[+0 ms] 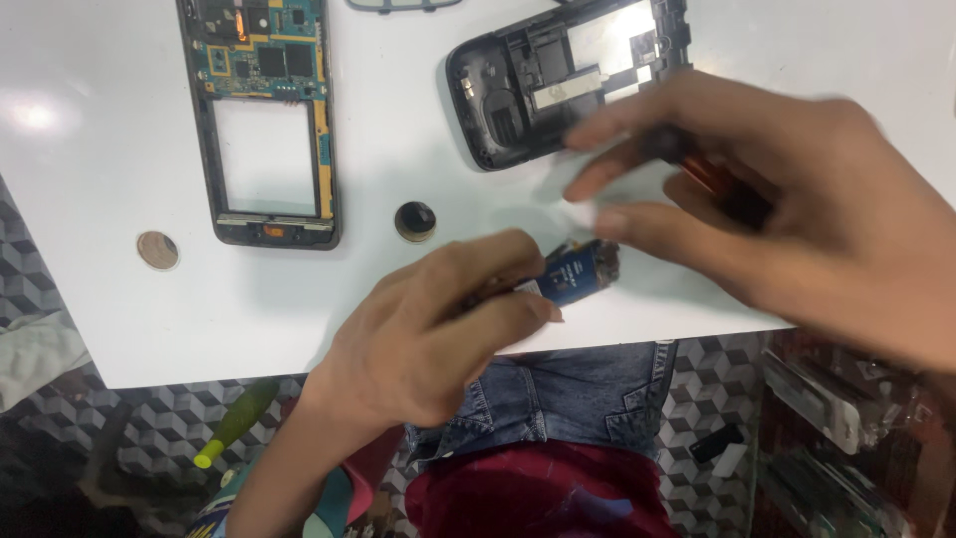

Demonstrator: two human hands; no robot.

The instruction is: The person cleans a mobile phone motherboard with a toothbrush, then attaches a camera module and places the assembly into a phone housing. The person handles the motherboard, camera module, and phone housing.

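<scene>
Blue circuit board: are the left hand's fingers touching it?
Touching. The head view shows the left hand pinching the blue circuit board at its near end, fingers pressed against its edge, above the white table.

A stripped phone frame [267, 120] with its green circuit board showing is lying on the white table [90, 149], a coin [157, 250] and a small round black part [415, 220] sitting nearby. A green-handled tool [237, 421] is lying on the patterned floor.
</scene>
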